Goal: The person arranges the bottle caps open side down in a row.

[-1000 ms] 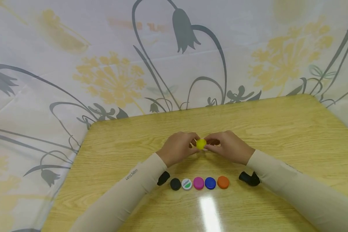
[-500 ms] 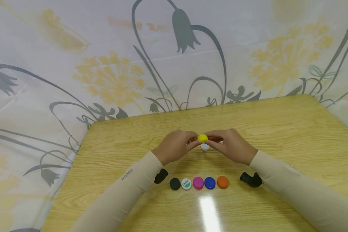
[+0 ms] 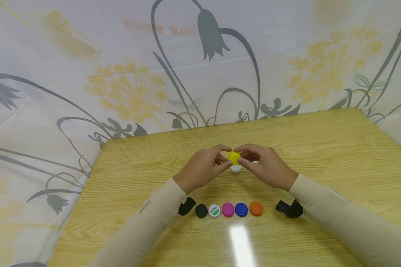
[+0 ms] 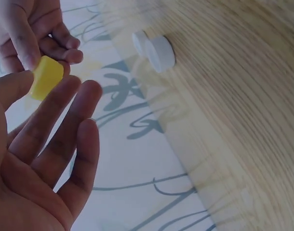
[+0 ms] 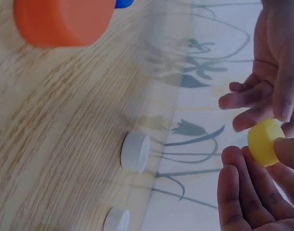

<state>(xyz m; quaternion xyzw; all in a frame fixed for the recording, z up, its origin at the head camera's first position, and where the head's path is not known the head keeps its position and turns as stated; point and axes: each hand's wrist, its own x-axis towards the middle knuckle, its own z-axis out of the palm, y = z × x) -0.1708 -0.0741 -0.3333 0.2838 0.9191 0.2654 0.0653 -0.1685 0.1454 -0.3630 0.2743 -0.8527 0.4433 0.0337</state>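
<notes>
Between both hands, above the far half of the table, is a yellow bottle cap [image 3: 234, 158]. The left hand [image 3: 204, 167] pinches it from the left, its thumb and forefinger on the cap's edge. From the other side the right hand [image 3: 264, 166] grips it, with the thumb on the cap [image 5: 262, 144] in the right wrist view. Other fingers of both hands spread loosely away from it. Below the hands, a white bottle cap [image 3: 235, 169] sits on the table, partly covered by the yellow one. Another white cap [image 4: 139, 42] stands close by in the left wrist view.
Nearer the person, a row of caps lies on the wooden table [image 3: 137, 163]: black [image 3: 201, 211], white with green print [image 3: 214, 211], magenta [image 3: 228, 209], blue [image 3: 241, 209] and orange [image 3: 256, 208]. A flower-patterned cloth [image 3: 127, 37] hangs behind the table.
Both hands have moved slightly away from the person with the yellow cap, which has tilted between the fingers. The white cap beneath has come into view. The row of caps stays put.
</notes>
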